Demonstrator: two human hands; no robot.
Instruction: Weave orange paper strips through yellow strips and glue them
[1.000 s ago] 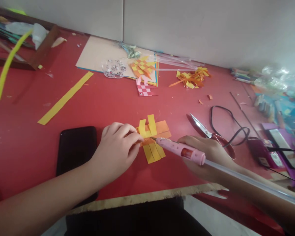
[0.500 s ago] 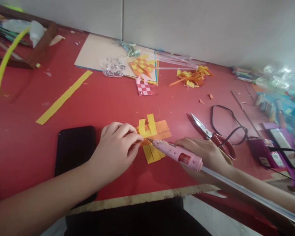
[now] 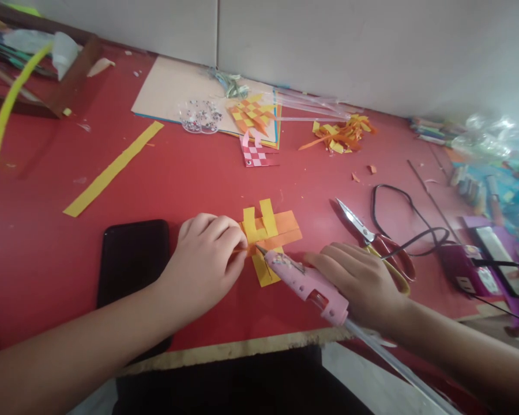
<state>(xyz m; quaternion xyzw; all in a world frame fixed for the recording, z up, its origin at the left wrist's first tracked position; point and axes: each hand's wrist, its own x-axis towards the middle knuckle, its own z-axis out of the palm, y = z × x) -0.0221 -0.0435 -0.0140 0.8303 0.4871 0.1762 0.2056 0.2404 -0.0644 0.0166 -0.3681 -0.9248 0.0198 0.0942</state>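
Note:
My right hand is closed around a pink hot glue gun, with a long clear glue stick sticking out of its back end. The metal nozzle points left at a small weave of orange and yellow paper strips lying on the table. Whether the nozzle touches the paper I cannot tell. With its fingers pinched, my left hand holds the end of an orange paper strip at the left side of the weave. Part of that strip is hidden by the fingers.
Red-and-yellow-handled scissors lie beside a black cord on the right. A black phone rests left of my left hand. Farther back are a yellow strip, a pink checkered paper fish and orange-yellow scraps.
The glue gun has turned, its back end dropping lower and its tip shifting slightly left. My left hand has barely moved and still pinches the orange strip.

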